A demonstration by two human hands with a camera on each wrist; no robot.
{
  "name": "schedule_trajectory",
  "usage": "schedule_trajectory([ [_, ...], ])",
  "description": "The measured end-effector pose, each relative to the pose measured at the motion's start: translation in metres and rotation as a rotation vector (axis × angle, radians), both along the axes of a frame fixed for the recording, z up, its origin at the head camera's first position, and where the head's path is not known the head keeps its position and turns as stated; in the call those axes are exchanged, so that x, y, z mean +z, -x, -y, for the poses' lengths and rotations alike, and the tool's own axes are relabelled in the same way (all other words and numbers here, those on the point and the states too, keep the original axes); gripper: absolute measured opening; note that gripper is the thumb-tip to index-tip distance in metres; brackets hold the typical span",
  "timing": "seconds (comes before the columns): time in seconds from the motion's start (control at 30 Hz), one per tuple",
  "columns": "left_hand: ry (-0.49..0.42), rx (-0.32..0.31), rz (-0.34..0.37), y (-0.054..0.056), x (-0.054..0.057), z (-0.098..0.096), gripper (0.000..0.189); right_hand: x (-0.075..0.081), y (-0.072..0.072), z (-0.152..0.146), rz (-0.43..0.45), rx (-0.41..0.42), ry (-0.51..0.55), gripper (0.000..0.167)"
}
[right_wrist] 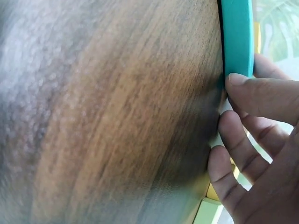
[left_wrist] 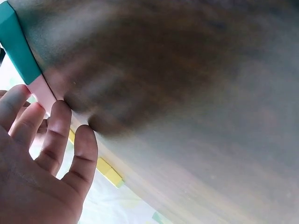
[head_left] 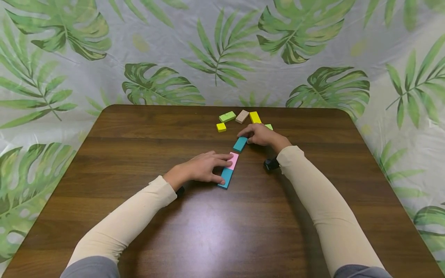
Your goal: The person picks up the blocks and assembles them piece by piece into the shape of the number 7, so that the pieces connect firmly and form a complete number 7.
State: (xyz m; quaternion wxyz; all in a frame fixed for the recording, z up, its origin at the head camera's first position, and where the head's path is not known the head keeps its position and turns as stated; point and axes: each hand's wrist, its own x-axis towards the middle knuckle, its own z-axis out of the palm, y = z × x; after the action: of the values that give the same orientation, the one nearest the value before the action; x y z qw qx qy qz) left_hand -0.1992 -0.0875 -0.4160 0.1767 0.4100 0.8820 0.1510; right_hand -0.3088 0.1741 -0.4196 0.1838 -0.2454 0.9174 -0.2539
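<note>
A pink block [head_left: 234,158] and a teal block [head_left: 227,177] lie end to end in a slanting line on the table. My left hand [head_left: 199,166] rests on them, its fingertips on the pink block and its thumb on the teal one. Farther up that line, a small gap apart from the pink block, lies a second teal block [head_left: 240,144]. Thumb and fingers of my right hand [head_left: 262,135] pinch its far end. In the right wrist view the thumb presses the side of this teal block [right_wrist: 237,37].
Beyond the right hand, near the back edge of the brown wooden table [head_left: 156,131], lie a lime block [head_left: 227,116], a small yellow block [head_left: 221,127], a tan block [head_left: 242,116] and a longer yellow block [head_left: 255,117]. A light green block [head_left: 269,126] is partly hidden behind the right hand.
</note>
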Motion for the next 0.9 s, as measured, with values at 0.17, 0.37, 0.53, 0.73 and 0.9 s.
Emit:
schedule_trajectory([
  [0.17,-0.001,0.003,-0.002,-0.0005,-0.0007,0.0002,0.068,0.0004,-0.0016,0.0003,0.006,0.014,0.011,0.039],
  [0.37,-0.005,0.001,0.002,0.0004,-0.0017,0.0005,0.068,0.0026,-0.0059,0.0036,0.008,0.033,0.026,0.039],
  [0.53,-0.005,0.005,0.001,0.0003,-0.0014,0.0003,0.068,0.0019,-0.0072,0.0057,0.003,0.059,0.032,0.039],
  [0.73,-0.010,0.004,-0.003,0.0002,-0.0018,-0.0001,0.068,-0.0013,-0.0064,0.0061,0.002,0.072,0.037,0.039],
  [0.9,-0.010,0.012,0.012,0.0010,-0.0030,0.0000,0.069,-0.0029,-0.0082,0.0068,-0.002,0.066,0.052,0.040],
])
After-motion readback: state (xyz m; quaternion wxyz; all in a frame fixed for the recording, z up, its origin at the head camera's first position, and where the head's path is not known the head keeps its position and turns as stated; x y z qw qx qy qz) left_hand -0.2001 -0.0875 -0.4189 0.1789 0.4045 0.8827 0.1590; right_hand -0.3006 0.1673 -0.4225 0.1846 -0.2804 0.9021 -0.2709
